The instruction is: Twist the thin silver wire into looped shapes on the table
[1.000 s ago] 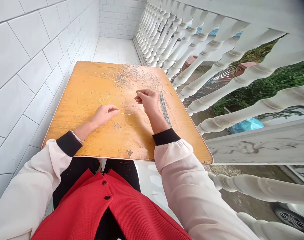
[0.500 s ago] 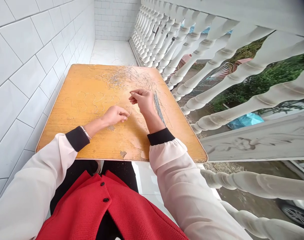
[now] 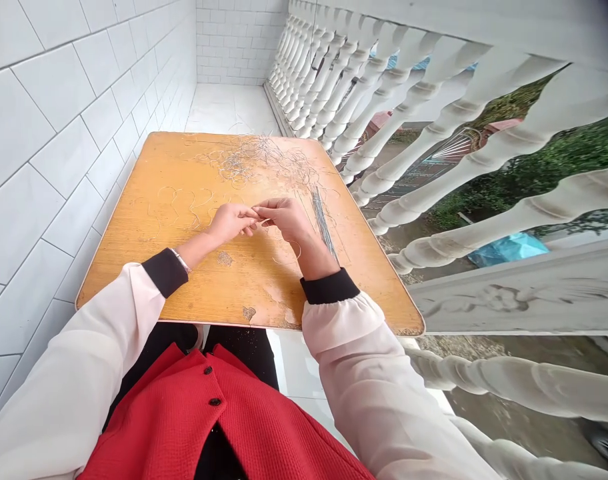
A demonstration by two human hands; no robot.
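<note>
My left hand and my right hand meet above the middle of the table, fingertips pinched together. Between them they grip a thin wire, whose curved end loops out below my right hand. The exact spot where the fingers hold it is too small to make out. Left of my hands lie several bent, wavy wires spread in a row. Beside my right wrist rests a bundle of straight grey wires. A tangled heap of curled wires covers the table's far part.
The worn wooden table has chipped patches near its front edge. A white tiled wall runs along the left. On the right stands a white balustrade, with greenery and a blue cover beyond it.
My hands have come together; they were apart before. The right hand moved down and toward the left one, and a curved wire now shows below it. The view shifted slightly.
</note>
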